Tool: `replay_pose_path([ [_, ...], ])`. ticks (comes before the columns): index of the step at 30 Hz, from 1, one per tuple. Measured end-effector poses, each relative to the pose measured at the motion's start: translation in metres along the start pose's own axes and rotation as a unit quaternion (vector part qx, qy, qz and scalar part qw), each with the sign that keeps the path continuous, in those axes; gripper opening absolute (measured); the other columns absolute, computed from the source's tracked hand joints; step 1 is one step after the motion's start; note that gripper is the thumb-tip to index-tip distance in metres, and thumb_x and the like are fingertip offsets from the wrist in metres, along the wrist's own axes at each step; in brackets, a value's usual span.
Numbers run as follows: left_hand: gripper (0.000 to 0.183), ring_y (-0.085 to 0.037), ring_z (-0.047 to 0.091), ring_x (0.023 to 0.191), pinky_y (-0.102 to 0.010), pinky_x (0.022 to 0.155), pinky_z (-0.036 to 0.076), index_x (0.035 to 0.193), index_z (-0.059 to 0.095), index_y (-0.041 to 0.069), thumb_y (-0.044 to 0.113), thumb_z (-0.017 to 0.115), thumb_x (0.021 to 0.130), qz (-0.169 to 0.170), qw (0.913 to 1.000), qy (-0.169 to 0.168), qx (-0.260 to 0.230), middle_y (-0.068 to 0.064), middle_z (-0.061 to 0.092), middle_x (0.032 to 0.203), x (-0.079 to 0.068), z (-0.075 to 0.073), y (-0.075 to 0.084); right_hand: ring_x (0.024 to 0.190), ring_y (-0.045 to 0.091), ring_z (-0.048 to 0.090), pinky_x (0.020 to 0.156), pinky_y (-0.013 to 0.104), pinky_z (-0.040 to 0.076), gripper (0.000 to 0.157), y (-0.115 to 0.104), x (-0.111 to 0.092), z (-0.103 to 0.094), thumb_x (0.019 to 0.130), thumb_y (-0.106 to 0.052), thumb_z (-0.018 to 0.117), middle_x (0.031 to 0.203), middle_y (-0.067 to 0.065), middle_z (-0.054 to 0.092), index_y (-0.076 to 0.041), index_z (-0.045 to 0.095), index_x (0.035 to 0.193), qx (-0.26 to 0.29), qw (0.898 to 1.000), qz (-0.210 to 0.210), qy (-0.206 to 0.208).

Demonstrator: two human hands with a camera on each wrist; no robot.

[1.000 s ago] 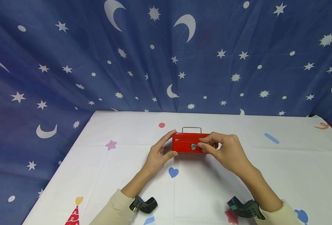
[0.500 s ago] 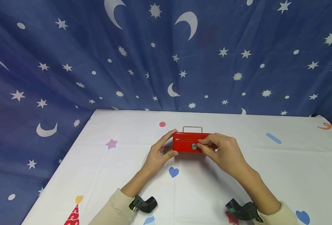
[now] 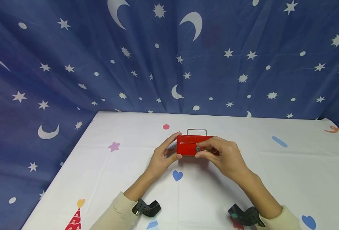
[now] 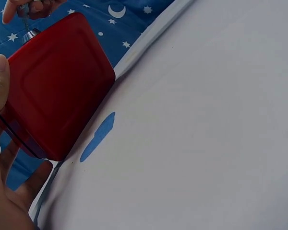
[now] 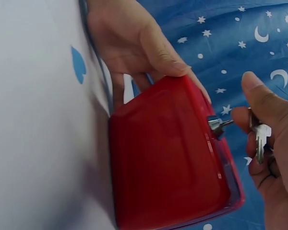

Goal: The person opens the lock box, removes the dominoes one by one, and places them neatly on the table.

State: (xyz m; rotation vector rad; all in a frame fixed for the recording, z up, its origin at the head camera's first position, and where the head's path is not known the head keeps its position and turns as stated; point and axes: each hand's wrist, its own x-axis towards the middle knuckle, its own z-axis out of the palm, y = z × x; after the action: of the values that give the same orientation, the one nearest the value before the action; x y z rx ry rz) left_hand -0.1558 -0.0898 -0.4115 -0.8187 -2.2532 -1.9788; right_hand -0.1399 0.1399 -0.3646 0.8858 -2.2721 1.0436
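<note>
A red metal cash box [image 3: 185, 148], with a thin wire handle [image 3: 196, 129] standing up on top, sits on the white cloth. My left hand [image 3: 159, 160] grips its left end, thumb at the front lower corner and fingers behind. On the front, a round silver lock [image 5: 215, 125] has a key [image 5: 227, 123] in it. The right hand [image 3: 229, 159] is at that key, index finger above the lock and thumb below. Its other fingers curl about a second, dangling key [image 5: 261, 140]. The fingers partly hide the key's head, and the hand covers the box's right end.
The white tablecloth [image 3: 275, 172] has printed shapes, among them a blue heart [image 3: 177, 175]. A blue curtain [image 3: 146, 67] with moons and stars hangs behind and to the left. Black camera mounts sit on both wrists.
My right hand has shifted slightly left along the box front; its thumb and index finger, closer together at the key before, now spread around the lock. The left hand keeps its place.
</note>
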Motion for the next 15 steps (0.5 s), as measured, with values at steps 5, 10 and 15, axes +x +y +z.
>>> replay_pose_path([
  [5, 0.069, -0.026, 0.035, 0.135, -0.053, 0.101, 0.04, 0.145, 0.039, 0.005, -0.006, 0.068, 0.083, -0.001, 1.0, -0.001, -0.004, -0.011, 0.039, 0.148, -0.0003, -0.0003, -0.0002, 0.06, 0.005, 0.056, 0.055, 0.014, 0.049, 0.037, 0.0023, -0.0018, 0.003, 0.071, -0.034, 0.076, 0.082, 0.001, 0.07, -0.005, 0.071, 0.094, 0.013, 1.0, 0.003, 0.005],
  [10, 0.07, -0.027, 0.036, 0.135, -0.054, 0.1, 0.04, 0.145, 0.039, 0.004, -0.007, 0.068, 0.083, 0.0, 0.9999, -0.002, -0.012, -0.011, 0.039, 0.148, -0.0001, -0.0001, 0.0004, 0.057, 0.005, 0.048, 0.051, 0.013, 0.043, 0.032, 0.004, -0.0031, 0.0018, 0.073, -0.033, 0.076, 0.082, -0.002, 0.069, -0.009, 0.072, 0.094, 0.021, 1.0, 0.007, 0.004],
  [15, 0.07, -0.028, 0.035, 0.135, -0.054, 0.101, 0.039, 0.145, 0.039, 0.003, -0.007, 0.068, 0.083, 0.0, 0.9999, -0.002, -0.01, -0.012, 0.039, 0.148, -0.0002, -0.0006, 0.001, 0.058, 0.006, 0.046, 0.05, 0.013, 0.039, 0.029, 0.0059, -0.003, -0.0008, 0.075, -0.027, 0.077, 0.084, -0.005, 0.068, -0.012, 0.074, 0.099, 0.036, 0.999, 0.002, -0.011],
])
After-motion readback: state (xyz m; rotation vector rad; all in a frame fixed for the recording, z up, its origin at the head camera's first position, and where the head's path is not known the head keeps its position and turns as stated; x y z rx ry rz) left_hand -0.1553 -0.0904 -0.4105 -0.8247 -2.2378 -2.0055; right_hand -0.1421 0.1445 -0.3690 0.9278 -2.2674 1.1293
